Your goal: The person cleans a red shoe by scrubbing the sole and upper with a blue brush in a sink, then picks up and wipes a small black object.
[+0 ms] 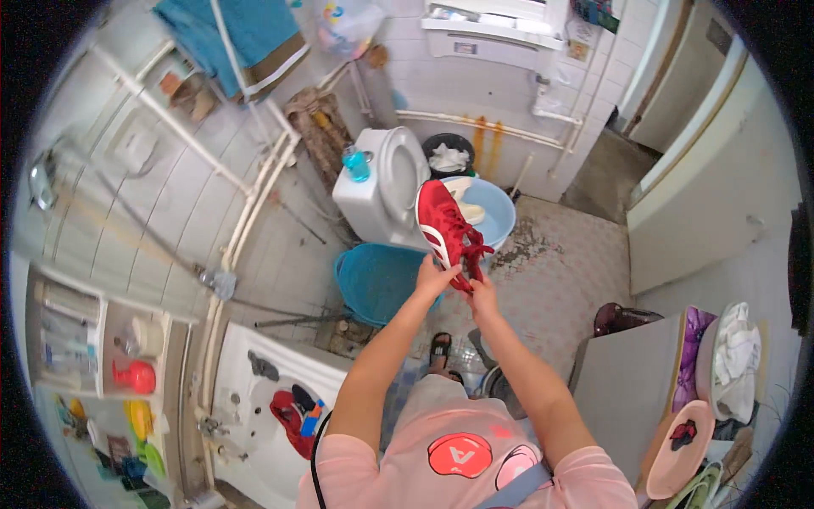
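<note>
Between both hands [437, 276] [483, 299]: red lace-up shoe [443, 217], white side stripes.

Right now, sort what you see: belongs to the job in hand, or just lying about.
Belongs:
red shoe, held by the left hand and right hand
red item in the sink, perhaps

Lying about, it seems:
blue bottle on the toilet
white cloth in the black bucket
blue cloth hanging at upper left

Pink short-sleeved shirt [398, 479], round red print [459, 455], grey strap [517, 489], pale shorts [434, 399]; dark sandals [441, 343]
</note>
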Demonstrator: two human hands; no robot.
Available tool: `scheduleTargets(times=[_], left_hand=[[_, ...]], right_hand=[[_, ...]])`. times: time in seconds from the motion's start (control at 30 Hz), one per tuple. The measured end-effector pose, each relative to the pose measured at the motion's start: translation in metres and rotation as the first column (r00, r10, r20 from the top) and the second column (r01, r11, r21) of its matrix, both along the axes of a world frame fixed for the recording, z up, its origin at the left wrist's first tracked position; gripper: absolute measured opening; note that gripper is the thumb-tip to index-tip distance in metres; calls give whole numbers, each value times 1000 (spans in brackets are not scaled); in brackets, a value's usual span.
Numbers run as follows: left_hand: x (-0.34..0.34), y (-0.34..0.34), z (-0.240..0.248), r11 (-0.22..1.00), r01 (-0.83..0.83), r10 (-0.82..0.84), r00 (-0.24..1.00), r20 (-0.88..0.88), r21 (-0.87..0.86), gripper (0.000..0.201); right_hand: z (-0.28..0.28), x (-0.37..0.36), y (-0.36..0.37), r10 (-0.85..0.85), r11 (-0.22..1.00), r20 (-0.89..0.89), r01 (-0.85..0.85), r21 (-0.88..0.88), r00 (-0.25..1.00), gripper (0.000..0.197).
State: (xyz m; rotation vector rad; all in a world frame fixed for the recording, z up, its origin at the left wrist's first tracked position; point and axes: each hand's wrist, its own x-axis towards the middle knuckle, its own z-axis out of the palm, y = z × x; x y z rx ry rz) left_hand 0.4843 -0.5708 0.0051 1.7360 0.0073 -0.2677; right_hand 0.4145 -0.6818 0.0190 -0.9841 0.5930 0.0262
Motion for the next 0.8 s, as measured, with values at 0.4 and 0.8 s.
scheduleTargets(times=[0.4,0.8], left_hand=[[144,-34,-152,985,150,-123,953,-277,80,60],[178,-74,-252,972,-175,17,712,-701,-154,49]], right_hand=[[-93,141,-94,-210,976,-121,201,-81,970,41],[-259,212,-144,-91,987,-106,76,-139,990,39]])
